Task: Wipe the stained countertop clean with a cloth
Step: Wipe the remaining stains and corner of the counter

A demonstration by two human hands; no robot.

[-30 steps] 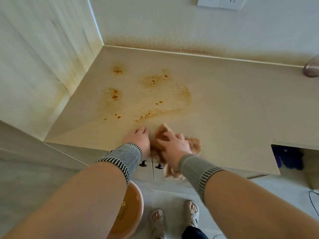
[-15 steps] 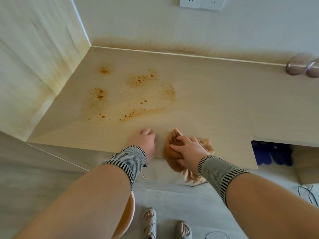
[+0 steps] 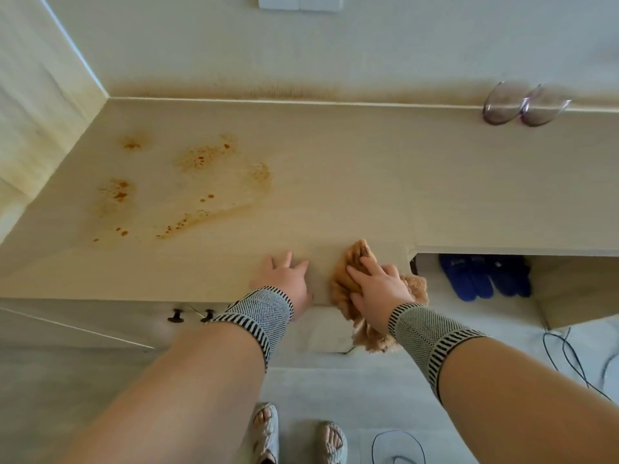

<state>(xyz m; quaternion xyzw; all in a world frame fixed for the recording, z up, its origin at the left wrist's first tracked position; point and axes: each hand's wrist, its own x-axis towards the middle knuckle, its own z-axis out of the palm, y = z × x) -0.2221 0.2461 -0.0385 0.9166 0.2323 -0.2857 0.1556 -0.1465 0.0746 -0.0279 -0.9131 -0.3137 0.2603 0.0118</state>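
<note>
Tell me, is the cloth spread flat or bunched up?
Bunched up. The cloth lies crumpled under the right hand, and part of it hangs over the countertop edge.

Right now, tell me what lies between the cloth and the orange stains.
Head view: only bare countertop separates the cloth from the stains.
</note>
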